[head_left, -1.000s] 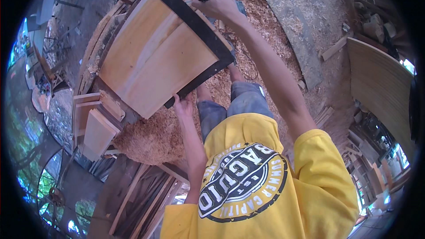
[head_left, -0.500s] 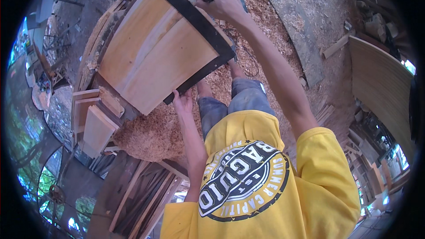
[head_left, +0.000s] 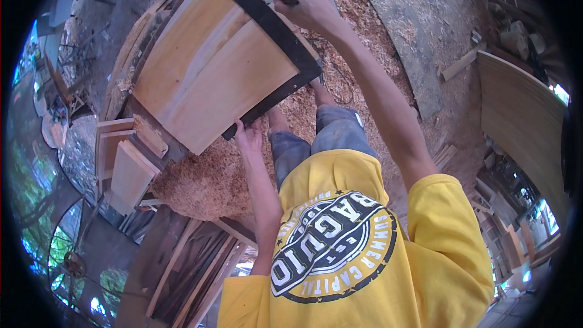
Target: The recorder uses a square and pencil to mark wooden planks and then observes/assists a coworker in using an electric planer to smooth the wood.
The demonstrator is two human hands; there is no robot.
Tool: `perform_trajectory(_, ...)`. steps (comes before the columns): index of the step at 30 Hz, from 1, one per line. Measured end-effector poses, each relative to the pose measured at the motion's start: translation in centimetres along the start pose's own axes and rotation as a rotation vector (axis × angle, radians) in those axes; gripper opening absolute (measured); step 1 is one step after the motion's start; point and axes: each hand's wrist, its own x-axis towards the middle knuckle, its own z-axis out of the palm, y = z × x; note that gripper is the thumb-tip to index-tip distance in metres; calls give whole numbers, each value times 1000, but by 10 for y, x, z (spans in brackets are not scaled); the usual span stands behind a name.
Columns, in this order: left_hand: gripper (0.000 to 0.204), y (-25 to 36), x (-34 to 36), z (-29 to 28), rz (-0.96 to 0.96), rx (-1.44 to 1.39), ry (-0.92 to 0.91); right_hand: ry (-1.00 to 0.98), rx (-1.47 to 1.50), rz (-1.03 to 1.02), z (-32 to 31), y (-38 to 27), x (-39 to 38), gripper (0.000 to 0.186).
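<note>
Pale wooden boards (head_left: 206,91) lie side by side, with a large black L-shaped square (head_left: 267,21) along their top and near edges. My left hand (head_left: 248,136) grips the square’s lower end at the board edge, thumb and fingers pressed on it. My right hand (head_left: 306,6) is closed around a small dark pen-like tool (head_left: 290,3), just beside the square’s long arm at the upper right of the boards. Behind that hand and below the boards, a cord and part of a tool are partly hidden.
Stacked board offcuts (head_left: 130,170) stand at the left. Wood shavings (head_left: 200,188) cover the floor round my legs. A grey sheet (head_left: 388,0) lies at upper right, a large curved-looking panel (head_left: 516,121) at far right, and long strips (head_left: 200,267) at lower left.
My right hand has shifted slightly to the right along the upper part of the square. My left hand keeps its grip, and the boards appear only marginally shifted in the view.
</note>
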Motion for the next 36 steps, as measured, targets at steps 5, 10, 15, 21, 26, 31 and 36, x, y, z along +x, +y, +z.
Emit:
perform_trajectory(5,51,4,1,-2,12,-20,49,48,90,32,-3,1,-7,22)
perform_trajectory(10,50,1,2,-3,-13,-43,48,73,91,20,-1,-2,2,22)
perform_trajectory(15,49,1,1,-3,-4,19,42,97,90,-22,7,8,-15,20)
perform_trajectory(21,52,5,6,-13,-11,40,44,93,226,138,-11,16,-37,24)
perform_trajectory(26,54,0,7,-7,-14,62,85,170,550,125,6,28,-38,27)
perform_trajectory(31,54,11,5,-10,-27,43,48,219,587,97,18,3,-10,27)
perform_trajectory(36,47,4,-2,2,-39,3,8,250,718,198,35,1,50,31)
